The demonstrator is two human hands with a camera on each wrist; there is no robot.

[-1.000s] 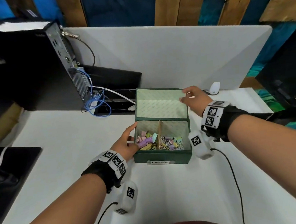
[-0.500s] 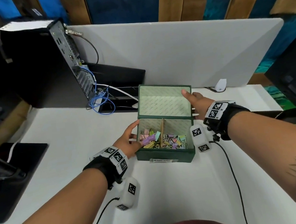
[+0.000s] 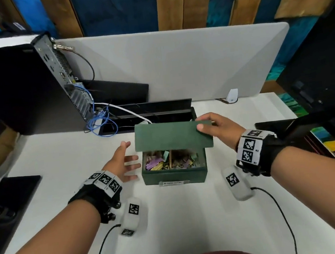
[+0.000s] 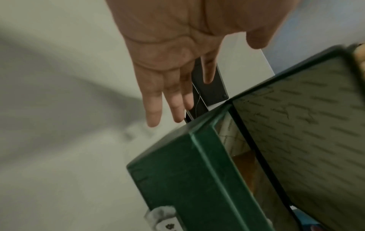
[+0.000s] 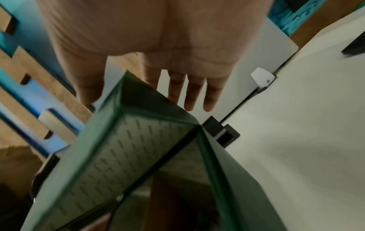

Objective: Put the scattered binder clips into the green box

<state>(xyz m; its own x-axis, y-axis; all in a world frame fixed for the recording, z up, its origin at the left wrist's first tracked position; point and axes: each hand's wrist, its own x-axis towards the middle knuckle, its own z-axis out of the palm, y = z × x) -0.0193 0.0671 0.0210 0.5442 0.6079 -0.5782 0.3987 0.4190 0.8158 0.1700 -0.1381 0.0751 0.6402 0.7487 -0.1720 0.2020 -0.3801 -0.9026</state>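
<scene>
The green box (image 3: 173,175) stands mid-table, its two compartments holding several coloured binder clips (image 3: 156,165). Its lid (image 3: 169,136) is tilted forward, half down over the opening. My right hand (image 3: 205,124) holds the lid's right corner, thumb on the outer face and fingers behind it. The right wrist view shows this hand (image 5: 177,87) above the lid's patterned inside (image 5: 122,148). My left hand (image 3: 130,157) hovers empty with spread fingers just left of the box. In the left wrist view that hand (image 4: 177,93) is above the box's wall (image 4: 177,179). No loose clips show on the table.
A computer tower (image 3: 23,86) with blue cables (image 3: 100,121) stands at the back left, in front of a grey divider panel (image 3: 176,63). Behind the box is a cable slot (image 3: 120,121). A black tablet (image 3: 5,206) lies at the left, dark items (image 3: 286,126) at the right.
The lid has swung from upright to half down under my right hand. My left hand has come out of the box and now hovers with spread fingers beside it.
</scene>
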